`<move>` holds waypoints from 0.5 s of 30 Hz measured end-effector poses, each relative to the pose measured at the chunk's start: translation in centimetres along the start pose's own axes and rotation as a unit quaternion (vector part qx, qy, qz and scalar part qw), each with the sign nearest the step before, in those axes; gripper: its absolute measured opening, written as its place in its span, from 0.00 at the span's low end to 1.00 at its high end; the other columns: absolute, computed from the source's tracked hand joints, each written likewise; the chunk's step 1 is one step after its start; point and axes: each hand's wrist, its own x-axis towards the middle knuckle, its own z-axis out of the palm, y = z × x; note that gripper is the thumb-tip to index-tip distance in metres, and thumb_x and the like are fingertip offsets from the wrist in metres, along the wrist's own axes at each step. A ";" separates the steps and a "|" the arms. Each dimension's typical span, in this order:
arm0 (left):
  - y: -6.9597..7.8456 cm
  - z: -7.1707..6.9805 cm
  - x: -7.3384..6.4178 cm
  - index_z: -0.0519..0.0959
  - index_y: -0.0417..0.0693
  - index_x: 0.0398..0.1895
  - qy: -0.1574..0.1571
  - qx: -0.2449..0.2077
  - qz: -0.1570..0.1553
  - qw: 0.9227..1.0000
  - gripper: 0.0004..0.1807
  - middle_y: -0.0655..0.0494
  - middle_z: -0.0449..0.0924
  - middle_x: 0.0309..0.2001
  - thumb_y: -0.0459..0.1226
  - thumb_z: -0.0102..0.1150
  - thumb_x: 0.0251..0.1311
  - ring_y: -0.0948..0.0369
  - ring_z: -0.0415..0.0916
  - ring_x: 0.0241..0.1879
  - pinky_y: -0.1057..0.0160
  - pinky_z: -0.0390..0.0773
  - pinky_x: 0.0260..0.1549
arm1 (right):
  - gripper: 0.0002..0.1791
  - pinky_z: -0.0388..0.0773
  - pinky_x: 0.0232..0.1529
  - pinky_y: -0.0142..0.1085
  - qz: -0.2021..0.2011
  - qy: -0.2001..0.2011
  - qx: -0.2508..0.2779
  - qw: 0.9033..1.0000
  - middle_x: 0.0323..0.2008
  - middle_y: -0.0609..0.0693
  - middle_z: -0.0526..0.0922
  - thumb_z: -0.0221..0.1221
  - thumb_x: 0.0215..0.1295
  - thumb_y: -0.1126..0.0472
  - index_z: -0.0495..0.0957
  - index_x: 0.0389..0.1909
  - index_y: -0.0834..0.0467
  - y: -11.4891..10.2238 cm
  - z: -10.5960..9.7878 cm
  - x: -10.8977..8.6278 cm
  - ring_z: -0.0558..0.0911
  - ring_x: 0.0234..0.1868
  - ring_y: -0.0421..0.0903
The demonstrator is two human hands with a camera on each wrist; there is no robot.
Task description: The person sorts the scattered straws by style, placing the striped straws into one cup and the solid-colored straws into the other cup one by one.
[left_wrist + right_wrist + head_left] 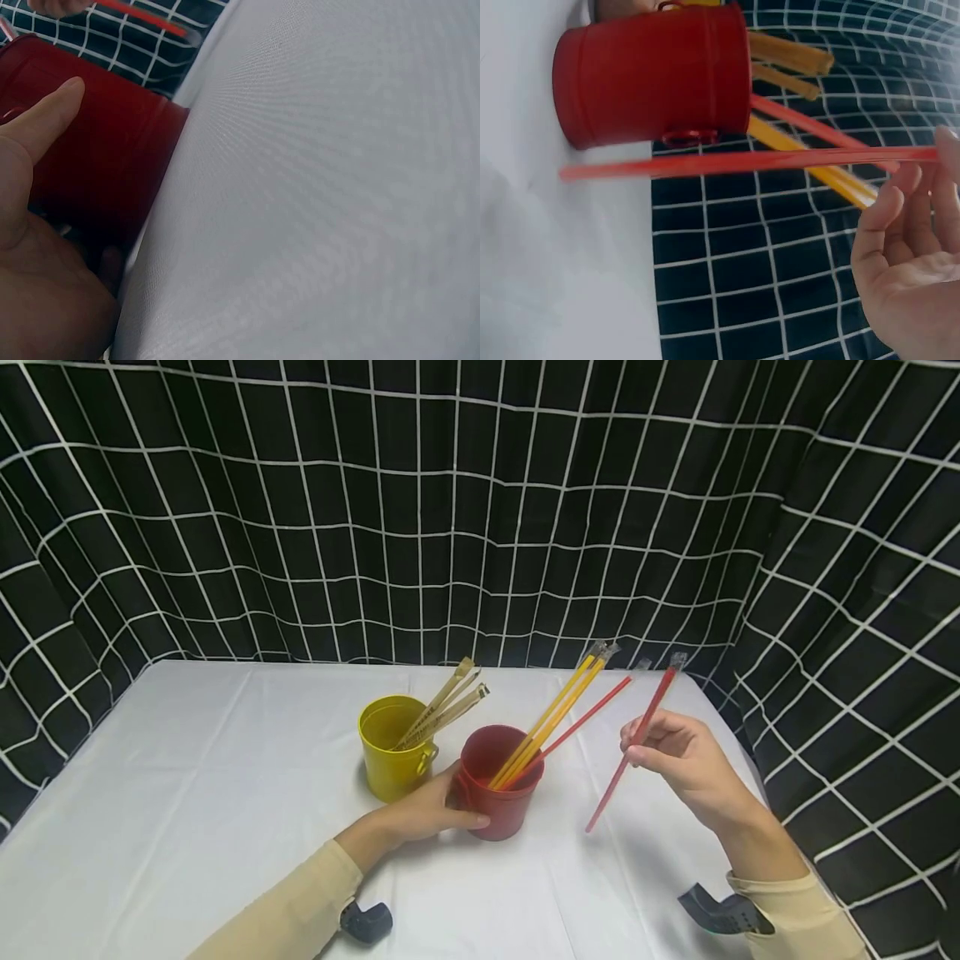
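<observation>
My left hand (427,810) grips the side of a small red bucket (502,817), its thumb laid along the wall in the left wrist view. Two yellow straws (556,720) and a thin red straw (585,718) lean out of the bucket towards the right. To its right, my right hand (693,768) pinches another red straw (608,797) between thumb and fingers. This straw is held slanted in the air, a clear wrapper end sticking up at its top. In the right wrist view the held straw (727,162) passes in front of the bucket's rim side.
Just behind and left of the red bucket stands a yellow bucket (386,772) with several paper-wrapped sticks (442,714) leaning out. Both buckets are on a table with a white cloth (225,793). A black curtain with white grid lines (420,510) hangs around its back and sides.
</observation>
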 end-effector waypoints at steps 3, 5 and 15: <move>0.2 -0.1 -0.1 0.51 0.57 0.81 -0.002 -0.003 -0.004 1.000 0.49 0.59 0.62 0.77 0.41 0.69 0.60 0.55 0.54 0.79 0.44 0.50 0.80 | 0.19 0.81 0.44 0.28 -0.007 0.001 0.039 0.999 0.36 0.42 0.85 0.52 0.66 0.82 0.82 0.42 0.55 -0.6 0.1 0.0 0.80 0.41 0.38; 0.2 -0.1 -0.1 0.51 0.57 0.81 -0.003 -0.006 -0.003 1.000 0.49 0.59 0.61 0.77 0.40 0.69 0.60 0.55 0.53 0.79 0.44 0.50 0.81 | 0.20 0.81 0.44 0.29 -0.017 0.001 0.072 0.997 0.37 0.43 0.85 0.49 0.67 0.82 0.81 0.42 0.56 -1.2 0.1 -0.1 0.81 0.42 0.39; -0.3 0.1 0.2 0.52 0.58 0.81 0.000 -0.009 -0.004 1.000 0.49 0.59 0.63 0.76 0.41 0.70 0.60 0.55 0.54 0.79 0.43 0.50 0.80 | 0.17 0.81 0.42 0.32 -0.110 0.032 0.184 0.976 0.38 0.51 0.86 0.47 0.69 0.82 0.81 0.44 0.64 -3.5 0.3 1.5 0.81 0.40 0.44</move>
